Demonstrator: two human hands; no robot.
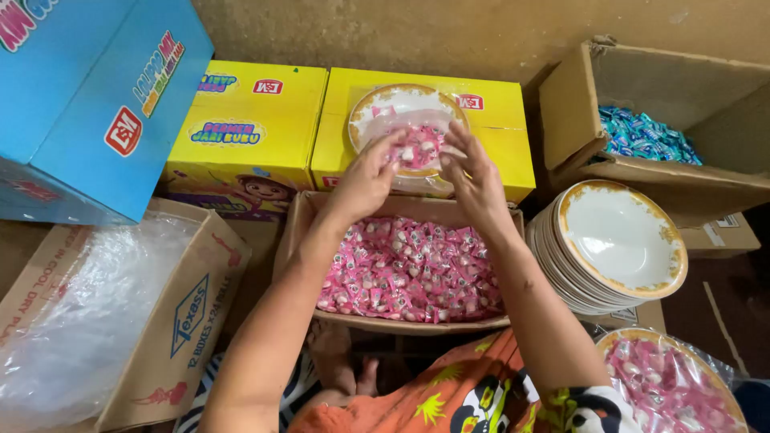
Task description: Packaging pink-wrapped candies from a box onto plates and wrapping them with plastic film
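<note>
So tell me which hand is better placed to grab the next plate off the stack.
Right hand, probably. The stack of plates sits on the person's right side, beside the right forearm; the left hand would have to cross over the box of pink candies.

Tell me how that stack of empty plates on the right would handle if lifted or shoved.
The stack of plates looks glossy and ceramic-like, so probably heavy for its size and breakable. The smooth rims likely make it slippery to grip. The plates sit slightly fanned, so a sideways shove might slide the upper ones off rather than move the whole stack.
</note>
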